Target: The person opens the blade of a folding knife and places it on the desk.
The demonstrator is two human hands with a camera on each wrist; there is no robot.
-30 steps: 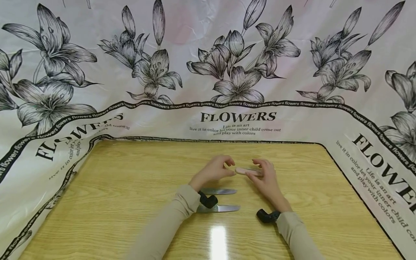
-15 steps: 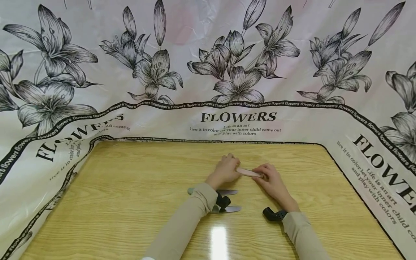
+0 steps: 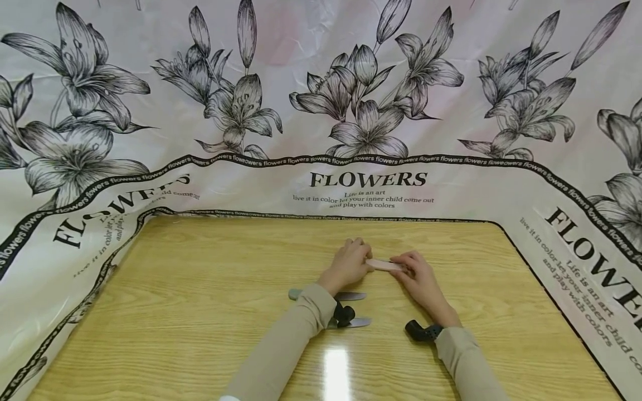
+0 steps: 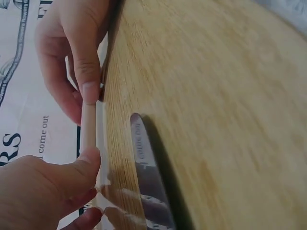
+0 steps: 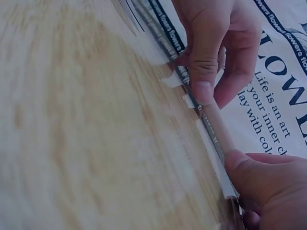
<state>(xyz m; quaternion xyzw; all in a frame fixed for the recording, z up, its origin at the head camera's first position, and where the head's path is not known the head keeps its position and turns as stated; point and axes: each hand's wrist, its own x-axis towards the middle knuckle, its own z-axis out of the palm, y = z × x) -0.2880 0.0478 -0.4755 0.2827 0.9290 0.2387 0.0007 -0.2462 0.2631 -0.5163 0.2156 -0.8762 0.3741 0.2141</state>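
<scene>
Between my two hands is a slim pink-handled knife [image 3: 383,265], held level above the far half of the table. My left hand [image 3: 348,266] pinches its left end with thumb and fingers. At the other end, my right hand [image 3: 420,281] grips it the same way. The left wrist view shows both thumbs lying along the pale handle [image 4: 88,127]; its blade cannot be made out clearly. Under my left wrist lie two green-handled knives, the farther knife [image 3: 353,296] and the nearer knife [image 3: 360,322], blades toward the right. My left forearm partly covers them.
The wooden table [image 3: 200,312] has a bright light reflection near its front. A white cloth [image 3: 271,189] printed with flowers and lettering hangs along the back and sides. Black wrist devices, a left one [image 3: 344,313] and a right one [image 3: 423,331], sit on my wrists.
My left hand moved right and took hold of the pink-handled knife's left end. My right hand shifted slightly right and nearer. Over the last half second both hands stay almost still.
</scene>
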